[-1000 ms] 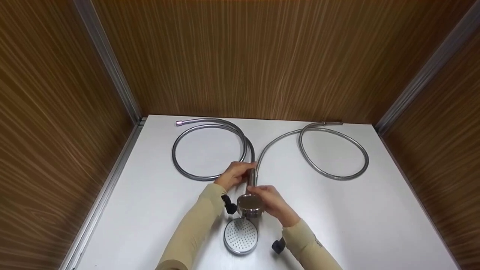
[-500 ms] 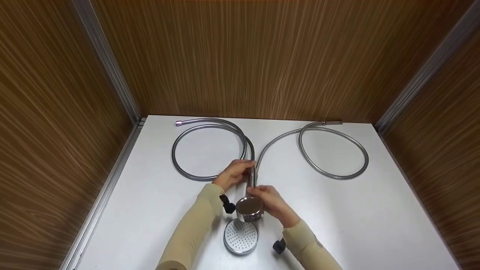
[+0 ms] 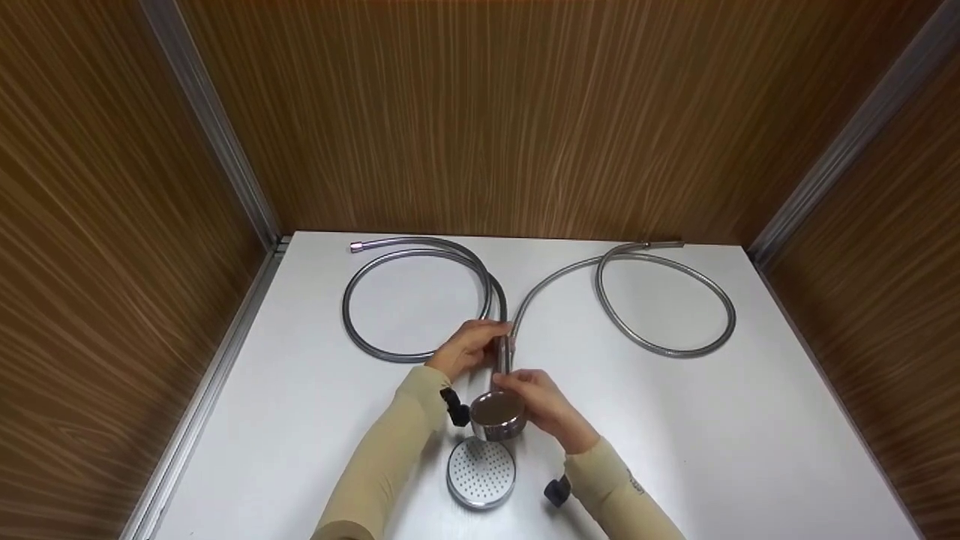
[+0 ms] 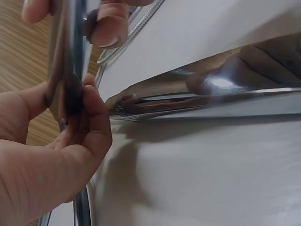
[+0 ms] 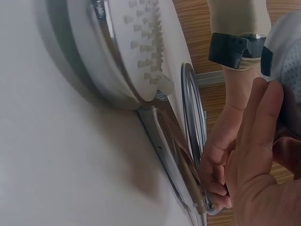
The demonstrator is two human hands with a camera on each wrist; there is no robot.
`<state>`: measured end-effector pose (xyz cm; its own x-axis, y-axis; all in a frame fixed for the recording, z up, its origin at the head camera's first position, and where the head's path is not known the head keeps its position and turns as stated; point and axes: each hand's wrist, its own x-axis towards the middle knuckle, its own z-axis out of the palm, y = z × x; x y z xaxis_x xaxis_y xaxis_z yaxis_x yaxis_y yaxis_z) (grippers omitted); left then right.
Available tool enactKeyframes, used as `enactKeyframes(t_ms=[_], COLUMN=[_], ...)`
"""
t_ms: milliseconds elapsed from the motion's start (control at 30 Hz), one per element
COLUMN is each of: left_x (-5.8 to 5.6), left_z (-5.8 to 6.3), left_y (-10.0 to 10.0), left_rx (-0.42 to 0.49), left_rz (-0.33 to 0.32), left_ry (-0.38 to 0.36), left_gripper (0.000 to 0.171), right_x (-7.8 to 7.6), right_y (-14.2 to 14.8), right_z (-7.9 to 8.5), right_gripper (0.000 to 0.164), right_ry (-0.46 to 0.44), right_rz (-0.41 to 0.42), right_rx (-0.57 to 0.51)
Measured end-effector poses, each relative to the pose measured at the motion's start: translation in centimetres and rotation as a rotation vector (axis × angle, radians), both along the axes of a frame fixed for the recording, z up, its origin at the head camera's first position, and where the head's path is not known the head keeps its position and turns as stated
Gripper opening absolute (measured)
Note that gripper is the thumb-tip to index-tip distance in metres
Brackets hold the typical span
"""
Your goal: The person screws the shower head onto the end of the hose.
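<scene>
My right hand (image 3: 544,401) holds a chrome shower head (image 3: 497,412) by its handle, just behind the round head, whose shiny back faces up. In the right wrist view its dotted spray face (image 5: 292,70) shows beside my fingers. The left hand (image 3: 469,349) pinches the end of a grey metal shower hose where it meets the bottom of that handle (image 4: 70,52). Fingers cover most of the joint. Below the held one, a second shower head (image 3: 481,472) lies on the white table with its white nozzle face up.
The left hose (image 3: 346,304) lies looped at the table's back left, its free end fitted with a nut (image 3: 356,247). Another hose (image 3: 733,319) curls at the back right and runs to the lying shower head. Wood-grain panels (image 3: 480,120) enclose the table (image 3: 750,435).
The held shower head's round end has tilted and shifted slightly left, covering the neck of the one below. Both hands stay nearly in place.
</scene>
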<state>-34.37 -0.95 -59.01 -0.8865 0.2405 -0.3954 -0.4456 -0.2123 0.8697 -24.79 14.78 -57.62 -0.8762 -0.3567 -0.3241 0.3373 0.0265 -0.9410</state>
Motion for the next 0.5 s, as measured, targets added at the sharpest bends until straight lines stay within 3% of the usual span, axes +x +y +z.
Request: enactKeyframes(t_ms=[133,300,500], left_x=[-0.07,-0.27,0.01], left_z=[0.02,-0.17,0.09], left_y=[-0.25,-0.24,-0.31], left_rx=[0.059,0.113,0.07], left_rz=[-0.025,-0.05,-0.041], left_ry=[-0.029,-0.036,-0.045], left_gripper=[0.013,0.027,0.035], right_x=[0.05,0.01,-0.01], right_y=[-0.18,-0.26,-0.35], right_z=[-0.02,0.22,0.48], right_gripper=[0.017,0.017,0.016], right_ry=[-0.007,-0.01,-0.015], right_rz=[0.028,0.039,0.017], right_rx=[-0.015,-0.024,-0.021])
